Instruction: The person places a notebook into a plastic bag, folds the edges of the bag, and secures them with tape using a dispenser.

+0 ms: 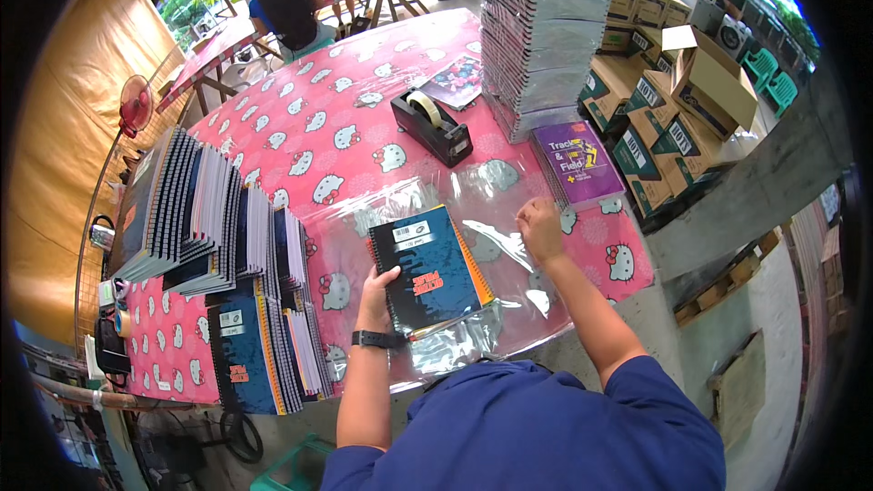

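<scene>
Your left hand [375,296] is partly hidden under the blue notebook [433,265], right hand [542,226] grip too small to tell, shirt [546,427] cut off below.

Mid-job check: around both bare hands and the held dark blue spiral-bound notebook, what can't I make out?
Head view: the bare left hand's fingers, hidden beneath the held dark blue spiral-bound notebook.
Head view: that notebook's back cover, hidden by its own front and pages.
Head view: whether the bare right hand touches the clear plastic film; too small to tell.
Head view: the navy blue shirt, cut off by the bottom edge.
</scene>
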### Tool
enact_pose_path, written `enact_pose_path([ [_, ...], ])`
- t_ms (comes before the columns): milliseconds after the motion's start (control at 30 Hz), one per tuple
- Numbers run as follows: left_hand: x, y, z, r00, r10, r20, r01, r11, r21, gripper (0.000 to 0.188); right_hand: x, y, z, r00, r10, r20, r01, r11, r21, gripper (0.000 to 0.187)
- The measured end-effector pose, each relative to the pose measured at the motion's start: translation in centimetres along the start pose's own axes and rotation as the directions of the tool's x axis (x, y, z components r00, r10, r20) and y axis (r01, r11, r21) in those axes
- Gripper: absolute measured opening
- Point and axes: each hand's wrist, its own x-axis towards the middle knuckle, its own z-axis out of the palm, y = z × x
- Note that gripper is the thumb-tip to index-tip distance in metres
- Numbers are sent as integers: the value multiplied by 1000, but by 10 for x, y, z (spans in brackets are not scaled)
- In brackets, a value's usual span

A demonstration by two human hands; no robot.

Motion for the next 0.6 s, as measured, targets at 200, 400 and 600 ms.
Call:
enact_pose_path([
  [200,-5,-9,-8,989,128,-68,-131,990,-50,33,-16,1,3,998,-11,-59,5,995,-103,8],
  [400,9,-3,-4,980,200,-8,-200,980,5,47,-10,-26,-25,967,-41,-250,74,989,127,8],
  [600,8,-5,7,983,183,-24,-184,981,-60,57,-60,23,-32,847,463,260,-530,767,362,15],
])
